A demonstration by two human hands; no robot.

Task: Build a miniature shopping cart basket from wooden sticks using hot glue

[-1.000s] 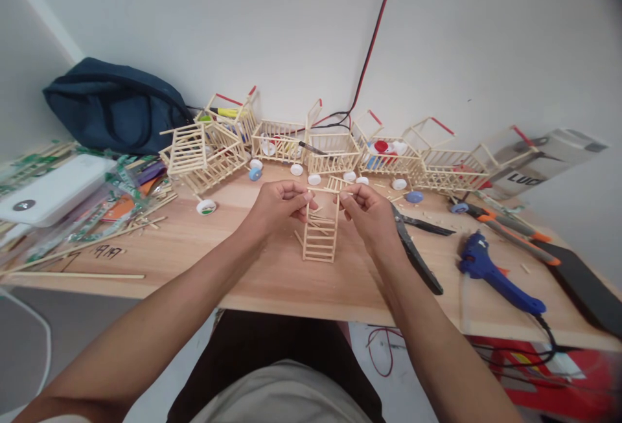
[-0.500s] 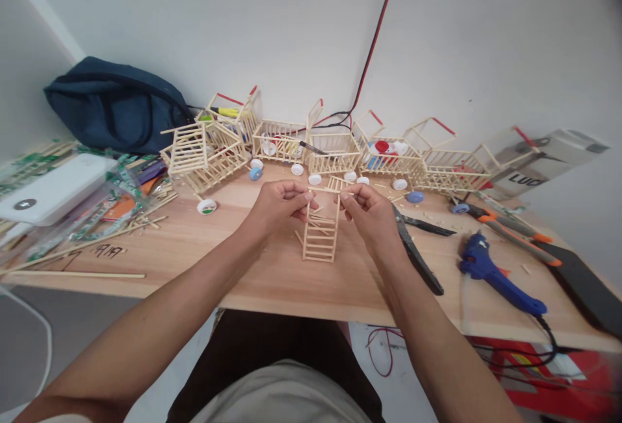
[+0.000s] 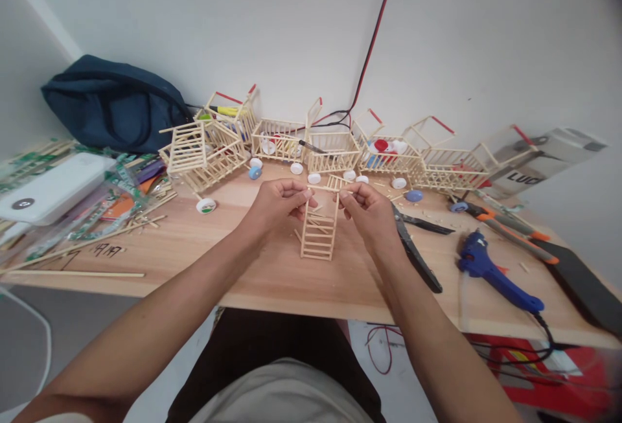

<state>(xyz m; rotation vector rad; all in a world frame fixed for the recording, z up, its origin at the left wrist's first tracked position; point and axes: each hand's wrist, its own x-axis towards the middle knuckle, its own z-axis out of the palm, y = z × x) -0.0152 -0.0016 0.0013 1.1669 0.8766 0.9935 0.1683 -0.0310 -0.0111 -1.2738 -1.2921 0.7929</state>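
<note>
Between my hands stands a small ladder-like frame (image 3: 318, 247) of thin wooden sticks, with several rungs across its lower part. At its upper left corner, the thumb and fingers of my left hand (image 3: 282, 203) are pinched together. My right hand (image 3: 368, 210) pinches the upper right corner in the same way. A thin stick (image 3: 322, 188) spans the top from one hand to the other; fingertips cover its ends. Just behind it lies another small slatted piece (image 3: 336, 182), and loose short sticks lie around the frame.
Several stick-built carts (image 3: 333, 153) with bottle-cap wheels line the wall. To the right are black-handled cutters (image 3: 418, 258), a blue glue gun (image 3: 498, 277) and orange-handled pliers (image 3: 522, 235). At left lie a white power bank (image 3: 56, 186), stick packets and a blue bag (image 3: 116, 105).
Both hands keep their pinch on the frame, with hardly any movement. The whole view has shifted very slightly.
</note>
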